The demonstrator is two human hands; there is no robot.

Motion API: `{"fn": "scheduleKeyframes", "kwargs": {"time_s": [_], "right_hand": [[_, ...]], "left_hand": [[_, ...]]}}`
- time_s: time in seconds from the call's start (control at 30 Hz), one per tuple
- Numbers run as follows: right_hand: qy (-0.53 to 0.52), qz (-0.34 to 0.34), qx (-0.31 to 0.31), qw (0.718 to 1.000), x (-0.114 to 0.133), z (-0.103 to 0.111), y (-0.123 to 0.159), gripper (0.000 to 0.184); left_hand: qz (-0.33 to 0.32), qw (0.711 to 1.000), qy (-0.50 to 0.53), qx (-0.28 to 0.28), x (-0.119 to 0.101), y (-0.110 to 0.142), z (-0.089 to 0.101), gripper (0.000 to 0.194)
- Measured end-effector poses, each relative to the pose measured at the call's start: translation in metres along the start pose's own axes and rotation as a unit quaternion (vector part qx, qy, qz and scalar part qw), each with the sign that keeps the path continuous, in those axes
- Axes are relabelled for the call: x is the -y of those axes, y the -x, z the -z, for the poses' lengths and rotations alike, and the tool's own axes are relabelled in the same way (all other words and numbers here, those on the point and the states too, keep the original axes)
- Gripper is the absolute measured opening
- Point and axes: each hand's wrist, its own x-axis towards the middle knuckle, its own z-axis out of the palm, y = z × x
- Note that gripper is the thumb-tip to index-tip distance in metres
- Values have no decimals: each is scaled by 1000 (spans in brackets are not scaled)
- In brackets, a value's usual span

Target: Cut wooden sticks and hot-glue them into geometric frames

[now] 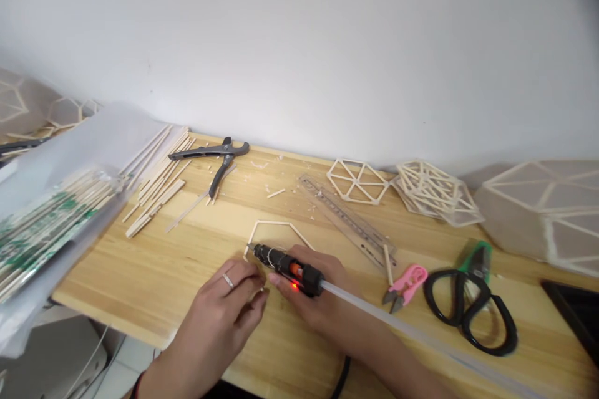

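Note:
My right hand [322, 268] is wrapped round a black hot glue gun [278, 260] with a lit red light and a long clear glue stick [384, 317] out of its back. The nozzle is at the left corner of a partial polygon frame of thin wooden sticks [274, 222] lying on the table. My left hand [234, 299], with a ring on one finger, is closed just left of the glue gun. A small pale tip shows at its fingertips, but I cannot make out what it is. My hands hide the near part of the frame.
Right: a clear ruler [344, 215], pink thread snips [406, 285], black-handled scissors [468, 312], a finished spoked hexagon [358, 181] and stacked stick frames [435, 190]. Left: a black cutter [219, 153], loose wooden sticks [159, 190] and a bag of sticks [56, 230]. A wall [299, 43] stands behind.

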Motion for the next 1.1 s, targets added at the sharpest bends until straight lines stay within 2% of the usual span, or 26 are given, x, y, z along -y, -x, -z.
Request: {"fn": "scheduleKeyframes", "kwargs": {"time_s": [0.2,0.5,0.67,0.8,0.93,1.03,1.1], "right_hand": [[-20,-21,14,999,2,2,-1,13],[-14,-12,0,1000,-1,0,-1,19],[-20,-47,-18,999,0,2,3,27],[-35,-88,-87,992,4,9,5,31],[-42,-130,-170,976,6,25,8,34],[4,-164,-259,952,5,47,20,35],[80,-222,-304,923,1,63,33,37]], "left_hand": [[-1,1000,-14,-12,-1,-1,-3,15],[-4,999,-36,-24,-4,-3,-7,12],[-8,999,-42,-16,-4,3,-2,13],[-9,999,-42,-5,-5,12,10,22],[-12,999,-35,-2,-1,21,29,18],[-6,1000,-26,-16,8,23,45,16],[3,999,-20,-29,14,18,53,14]]}}
